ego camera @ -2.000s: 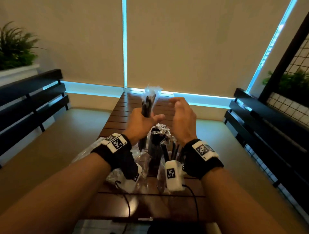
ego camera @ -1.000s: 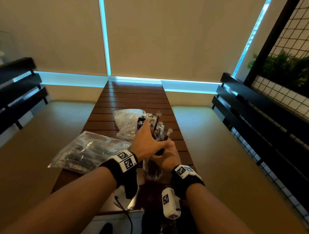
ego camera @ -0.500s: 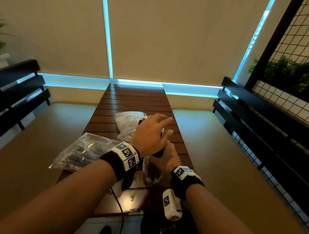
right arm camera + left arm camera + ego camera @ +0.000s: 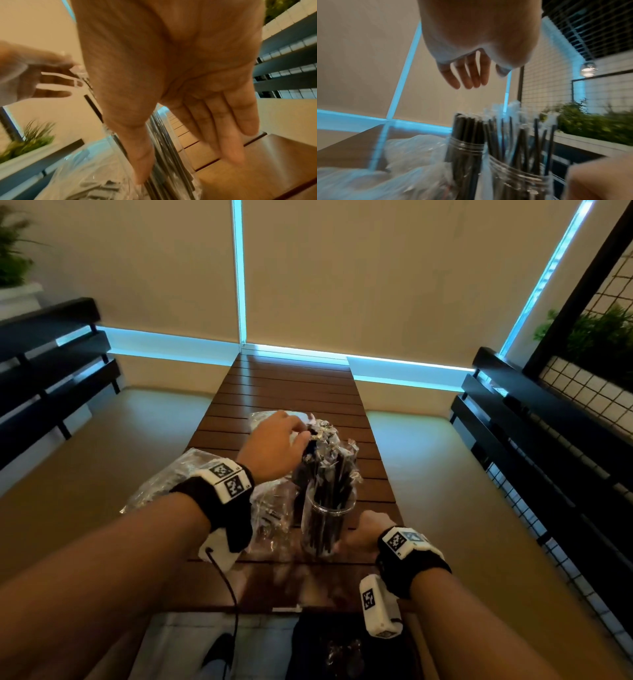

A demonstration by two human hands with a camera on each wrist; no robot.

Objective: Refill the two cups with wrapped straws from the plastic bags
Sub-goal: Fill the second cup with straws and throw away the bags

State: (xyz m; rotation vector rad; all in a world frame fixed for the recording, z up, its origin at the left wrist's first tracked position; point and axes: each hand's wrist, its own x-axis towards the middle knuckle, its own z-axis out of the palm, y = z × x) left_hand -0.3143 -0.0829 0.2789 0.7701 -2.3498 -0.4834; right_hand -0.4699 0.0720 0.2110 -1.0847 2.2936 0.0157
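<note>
From the head view, the near cup (image 4: 328, 522) and the cup behind it (image 4: 301, 491) both stand packed with wrapped straws (image 4: 329, 460) on the slatted wooden tabletop (image 4: 291, 392), plastic bags (image 4: 178, 477) lying left, so the refill looks nearly done. The left wrist view shows the left hand (image 4: 471, 56) loose and empty above the straw tops. In the right wrist view, the right hand (image 4: 171, 81) rests straight-fingered against the near cup, blinds and planters around.
</note>
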